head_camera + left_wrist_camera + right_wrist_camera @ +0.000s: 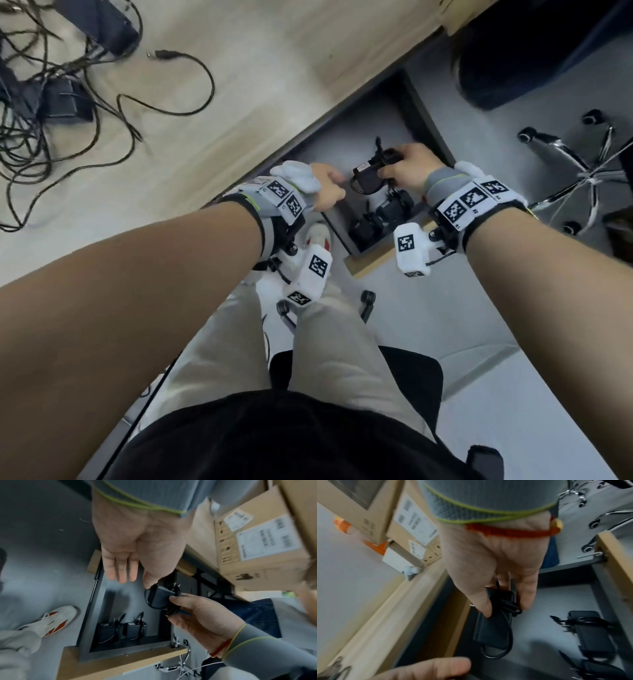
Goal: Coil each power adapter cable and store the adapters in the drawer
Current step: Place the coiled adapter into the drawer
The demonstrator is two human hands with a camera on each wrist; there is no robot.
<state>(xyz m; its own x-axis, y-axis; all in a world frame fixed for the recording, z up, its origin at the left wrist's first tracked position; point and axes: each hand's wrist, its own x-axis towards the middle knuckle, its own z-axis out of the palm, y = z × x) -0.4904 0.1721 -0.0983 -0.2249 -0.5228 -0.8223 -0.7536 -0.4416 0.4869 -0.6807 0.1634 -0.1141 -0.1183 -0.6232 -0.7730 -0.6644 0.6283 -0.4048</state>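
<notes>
The right hand (409, 168) pinches a black boxy adapter (368, 173), cable coiled round it, over the grey drawer (424, 113). The left hand (327, 188), fingers straight, hovers just beside, thumb touching its matte casing.

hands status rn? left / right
Left hand: open, fingers straight, thumb tip at the adapter, holding nothing.
Right hand: gripping the coiled adapter over the drawer.

A black power adapter (493, 626), cable coiled around its body, hangs just above the open drawer (424, 113) floor. Two more coiled adapters (122, 631) sit side by side at the drawer's front. Uncoiled adapters (65, 99) sprawl tangled on the table (274, 68), well apart from the drawer.
</notes>
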